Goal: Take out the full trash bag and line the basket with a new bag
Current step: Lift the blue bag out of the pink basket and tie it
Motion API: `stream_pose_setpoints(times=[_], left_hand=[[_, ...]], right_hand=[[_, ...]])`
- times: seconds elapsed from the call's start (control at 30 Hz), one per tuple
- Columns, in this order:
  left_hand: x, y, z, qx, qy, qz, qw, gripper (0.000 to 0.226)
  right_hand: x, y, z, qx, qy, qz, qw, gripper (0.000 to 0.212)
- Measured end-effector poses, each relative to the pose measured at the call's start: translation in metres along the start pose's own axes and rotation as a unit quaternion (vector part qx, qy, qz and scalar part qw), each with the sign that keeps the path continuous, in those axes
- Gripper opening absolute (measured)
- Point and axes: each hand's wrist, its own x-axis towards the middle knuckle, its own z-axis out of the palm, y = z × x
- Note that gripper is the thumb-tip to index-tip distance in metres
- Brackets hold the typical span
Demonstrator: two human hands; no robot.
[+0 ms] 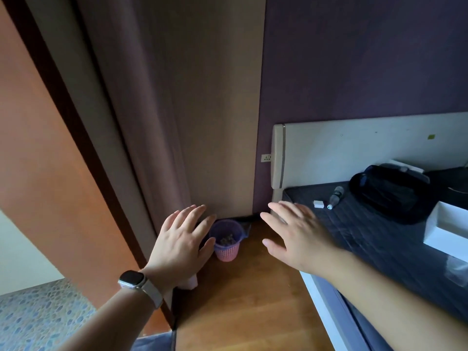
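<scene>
Down low: pink basket [227, 250] with purple trash bag [226, 230] on wood floor [253, 300], beyond both sets of fingertips | left hand [181, 240] fingers spread, holding nothing | right hand [297, 233] likewise, empty | bed [379, 249] under right fingers.

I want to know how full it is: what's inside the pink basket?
The pink basket holds a purple bag lining it, with a small dark heap of trash at the bottom. The left hand hides its left rim.
</scene>
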Motion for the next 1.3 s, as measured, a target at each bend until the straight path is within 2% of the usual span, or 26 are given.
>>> stream_pose_setpoints(times=[0.2, 0.43, 0.63, 1.0, 1.3], left_hand=[[0.064, -0.009, 0.045, 0.021, -0.008, -0.018, 1.000, 0.052], [0.170, 0.009, 0.097, 0.036, -0.020, -0.057, 0.998, 0.053], [0.243, 0.026, 0.136, 0.053, -0.050, -0.100, 0.992, 0.052], [0.298, -0.010, 0.192, 0.071, -0.103, -0.142, 0.982, 0.053], [0.350, -0.088, 0.284, 0.071, -0.166, -0.184, 0.966, 0.058]], right_hand=[[0.047, 0.065, 0.047, 0.019, -0.011, -0.001, 1.000, 0.053], [0.121, 0.171, 0.093, 0.058, 0.004, -0.051, 0.997, 0.052], [0.176, 0.253, 0.129, 0.060, -0.026, -0.098, 0.993, 0.054], [0.255, 0.304, 0.196, 0.105, -0.069, -0.125, 0.984, 0.056], [0.344, 0.321, 0.277, 0.096, -0.116, -0.132, 0.980, 0.055]])
